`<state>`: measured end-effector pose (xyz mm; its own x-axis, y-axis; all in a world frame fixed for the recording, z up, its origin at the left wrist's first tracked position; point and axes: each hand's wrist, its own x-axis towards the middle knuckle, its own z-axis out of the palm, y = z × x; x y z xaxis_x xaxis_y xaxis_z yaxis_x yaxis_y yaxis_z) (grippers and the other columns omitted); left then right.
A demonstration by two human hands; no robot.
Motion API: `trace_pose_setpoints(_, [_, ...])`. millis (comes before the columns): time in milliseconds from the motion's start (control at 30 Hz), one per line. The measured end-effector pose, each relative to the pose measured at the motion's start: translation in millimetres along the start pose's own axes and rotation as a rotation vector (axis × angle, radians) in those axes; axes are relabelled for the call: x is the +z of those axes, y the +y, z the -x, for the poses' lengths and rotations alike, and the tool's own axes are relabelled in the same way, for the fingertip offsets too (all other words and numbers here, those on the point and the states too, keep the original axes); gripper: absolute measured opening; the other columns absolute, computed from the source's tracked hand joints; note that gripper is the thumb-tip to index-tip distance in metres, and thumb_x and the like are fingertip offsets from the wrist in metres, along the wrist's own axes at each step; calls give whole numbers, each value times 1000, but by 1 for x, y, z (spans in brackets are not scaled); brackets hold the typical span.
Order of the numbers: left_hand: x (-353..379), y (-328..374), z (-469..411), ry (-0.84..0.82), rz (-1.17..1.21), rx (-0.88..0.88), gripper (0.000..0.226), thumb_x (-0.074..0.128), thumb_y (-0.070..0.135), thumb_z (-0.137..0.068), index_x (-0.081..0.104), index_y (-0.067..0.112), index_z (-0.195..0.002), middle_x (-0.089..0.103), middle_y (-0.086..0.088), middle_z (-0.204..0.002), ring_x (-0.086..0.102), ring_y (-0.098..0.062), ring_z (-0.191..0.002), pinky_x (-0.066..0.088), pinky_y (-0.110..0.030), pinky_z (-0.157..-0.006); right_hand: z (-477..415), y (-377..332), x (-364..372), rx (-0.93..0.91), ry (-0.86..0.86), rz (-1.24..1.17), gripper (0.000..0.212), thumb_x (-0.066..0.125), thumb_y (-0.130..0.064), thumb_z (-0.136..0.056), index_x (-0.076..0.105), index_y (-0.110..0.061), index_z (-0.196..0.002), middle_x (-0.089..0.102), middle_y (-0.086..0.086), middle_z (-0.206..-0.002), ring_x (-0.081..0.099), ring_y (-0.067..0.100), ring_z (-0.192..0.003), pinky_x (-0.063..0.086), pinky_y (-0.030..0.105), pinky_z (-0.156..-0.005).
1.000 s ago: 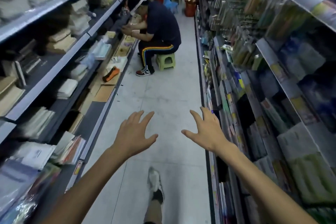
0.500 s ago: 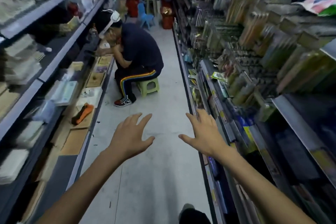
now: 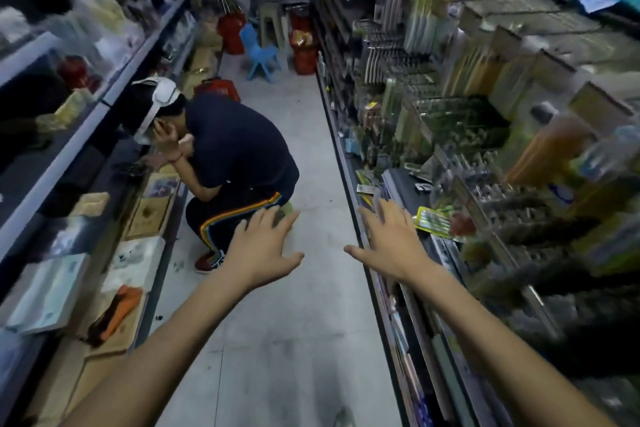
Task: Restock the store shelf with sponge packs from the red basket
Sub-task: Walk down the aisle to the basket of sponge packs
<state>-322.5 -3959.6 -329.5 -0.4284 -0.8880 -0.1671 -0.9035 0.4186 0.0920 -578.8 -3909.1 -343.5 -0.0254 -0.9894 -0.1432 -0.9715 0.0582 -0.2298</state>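
Both my arms reach forward over the aisle floor. My left hand (image 3: 265, 251) is open with fingers spread and holds nothing. My right hand (image 3: 389, 241) is also open and empty, close to the edge of the right shelf (image 3: 394, 191). A red basket (image 3: 218, 87) stands on the floor behind the crouching person, partly hidden. I cannot make out any sponge packs; the shelf goods are blurred.
A person in dark clothes (image 3: 235, 163) sits crouched on a low green stool at the left shelf (image 3: 72, 149), filling the aisle's left half. Red buckets (image 3: 230, 33), a blue child chair (image 3: 258, 52) and a plastic stool stand at the far end. Shelves line both sides.
The view has moved forward along the aisle; the crouching person is now much nearer. Both hands stay open and outstretched. The far-end buckets and chair have come into fuller view.
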Motion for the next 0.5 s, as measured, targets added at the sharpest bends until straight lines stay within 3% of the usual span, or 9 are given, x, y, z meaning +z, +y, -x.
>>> trace_pose_setpoints(133, [-28, -34, -94, 48, 17, -31, 85, 51, 66, -90, 16, 37, -162, 21, -7, -169, 18, -30, -155, 25, -51, -123, -112, -1, -28, -59, -33, 2, 89, 52, -72, -91, 21, -27, -161, 11, 17, -169, 2, 35, -158, 9, 52, -126])
trace_pose_setpoints(500, [-85, -170, -399, 62, 51, -44, 86, 53, 62, -91, 14, 35, -163, 19, -8, -169, 17, -32, -155, 23, -54, -123, -453, -20, -78, -122, -58, 151, 90, 49, -73, -92, 18, -27, -162, 6, 16, -170, -1, 34, -158, 2, 52, -127])
